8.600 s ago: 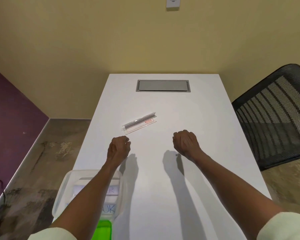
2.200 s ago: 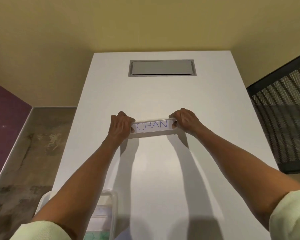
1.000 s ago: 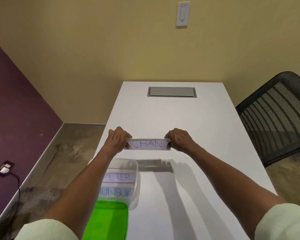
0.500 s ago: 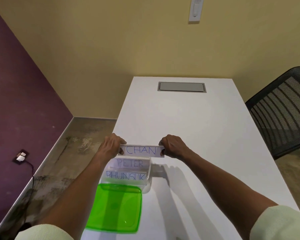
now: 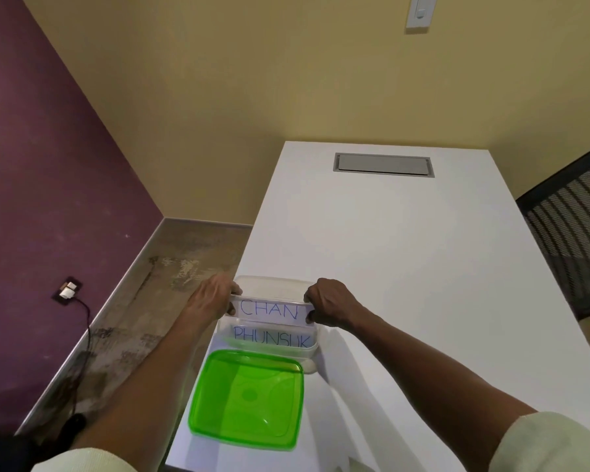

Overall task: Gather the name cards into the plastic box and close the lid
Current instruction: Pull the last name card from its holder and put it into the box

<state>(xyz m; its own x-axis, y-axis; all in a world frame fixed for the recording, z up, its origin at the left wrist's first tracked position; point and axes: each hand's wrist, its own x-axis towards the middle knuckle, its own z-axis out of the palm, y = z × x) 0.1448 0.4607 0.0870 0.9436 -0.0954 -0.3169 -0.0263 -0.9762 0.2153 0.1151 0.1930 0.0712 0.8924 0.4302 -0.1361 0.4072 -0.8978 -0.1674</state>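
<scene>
A clear name card reading CHAN [image 5: 269, 310] is held level over the clear plastic box [image 5: 273, 282] at the table's near left edge. My left hand [image 5: 213, 298] grips its left end and my right hand [image 5: 327, 306] grips its right end. Inside the box, below the held card, lies a card reading PHUNSUK [image 5: 271, 337]; any other card under CHAN is hidden. The green lid [image 5: 247, 398] lies flat on the table just in front of the box, detached.
The white table [image 5: 389, 250] stretches ahead, with a grey cable hatch [image 5: 384, 164] near its far end. A black mesh chair [image 5: 573, 233] stands at the right. The table's left edge drops to the floor, where a wall socket and cable [image 5: 67, 291] sit.
Both hands carried the CHAN card from the middle of the table back and left, and it now hangs over the box, covering the PETER card seen earlier.
</scene>
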